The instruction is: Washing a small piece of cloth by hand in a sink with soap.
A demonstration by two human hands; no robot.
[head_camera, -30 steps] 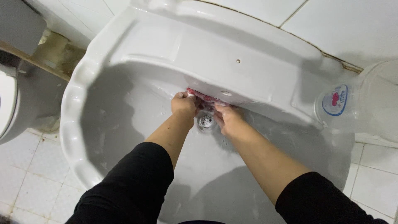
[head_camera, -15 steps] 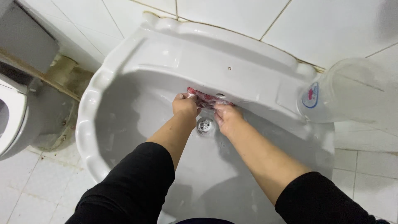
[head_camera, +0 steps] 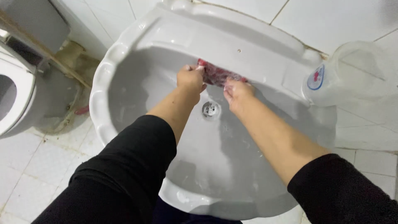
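Item: red cloth (head_camera: 217, 74), a small crumpled rag of dark red with paler flecks, wet and soapy by its look. Location: pressed against the rear inner wall of the white washbasin (head_camera: 124, 62), just above and behind the drain (head_camera: 210, 109). Surroundings, left to right with the drain as reference: a toilet (head_camera: 12, 95) well to the left of it, outside the basin on the tiled floor; the left hand (head_camera: 190, 79) just up and left of it, fingers curled tight around the cloth's left end; the cloth itself directly behind it; the right hand (head_camera: 237, 93) just up and right of it, fingers bent down onto the cloth's right end, though whether they pinch it or only press it cannot be told; a clear plastic jug (head_camera: 352, 74) with a blue-and-red oval label well to the right, on the basin's back corner ledge. Handling, as judged: light, soft, limp; no fixed shape, so it will bunch or sag where unsupported. Likely slippery against wet glazed porcelain. Not fragile. Best hold: a gathered fistful at either end, as the left hand has it, rather than a flat palm.
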